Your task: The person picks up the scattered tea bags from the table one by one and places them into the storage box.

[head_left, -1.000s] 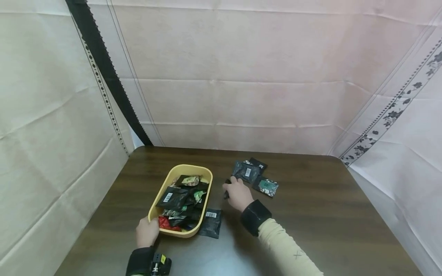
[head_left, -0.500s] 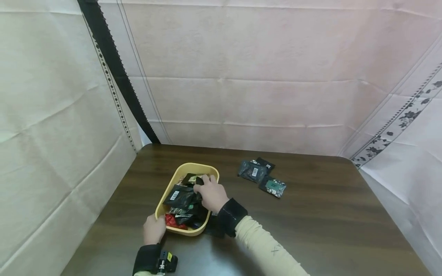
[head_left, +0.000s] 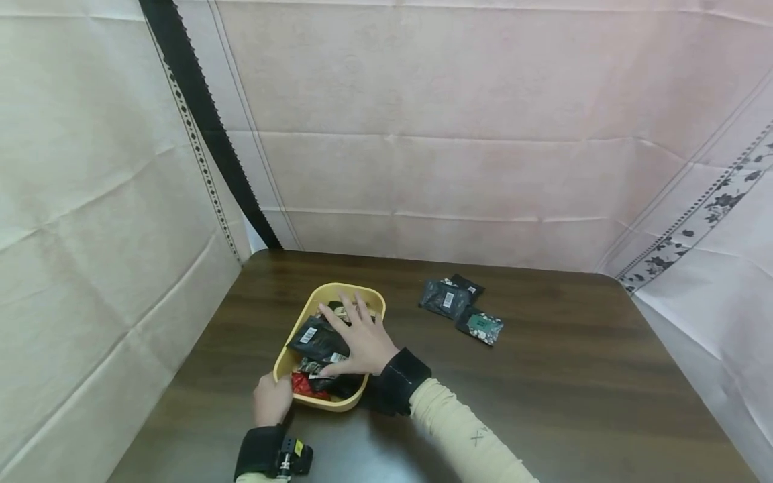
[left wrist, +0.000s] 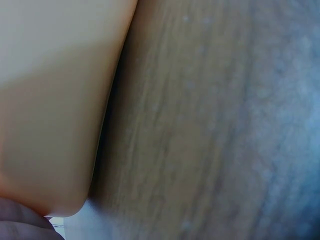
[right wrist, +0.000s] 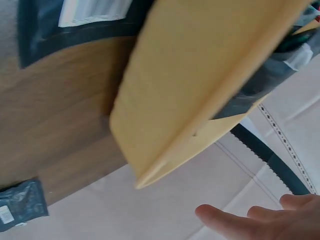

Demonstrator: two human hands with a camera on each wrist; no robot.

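A yellow plastic bin (head_left: pixel 328 406) stands on the table, holding several dark packets (head_left: pixel 317 339) and a red packet (head_left: pixel 308 386). My left hand (head_left: pixel 273 400) grips the bin's near left corner. In the left wrist view, its fingers (left wrist: pixel 25 222) show at the lower corner of the bin's wall (left wrist: pixel 55 100). My right hand (head_left: pixel 360 342) lies over the packets inside the bin with its fingers spread apart. In the right wrist view, that hand (right wrist: pixel 265 220) shows straight fingers beyond the rim.
Right of the bin, a small group of dark packets (head_left: pixel 447 298) lies on the brown table (head_left: pixel 543 362), one with a green label (head_left: pixel 483 325). Another packet (right wrist: pixel 75 25) lies right beside the bin, mostly under my right wrist in the head view. White cloth (head_left: pixel 423 134) hangs behind the table.
My right hand has moved left from the table to the bin with a small dark packet, released it there and spread its fingers. The left hand keeps its hold on the bin.
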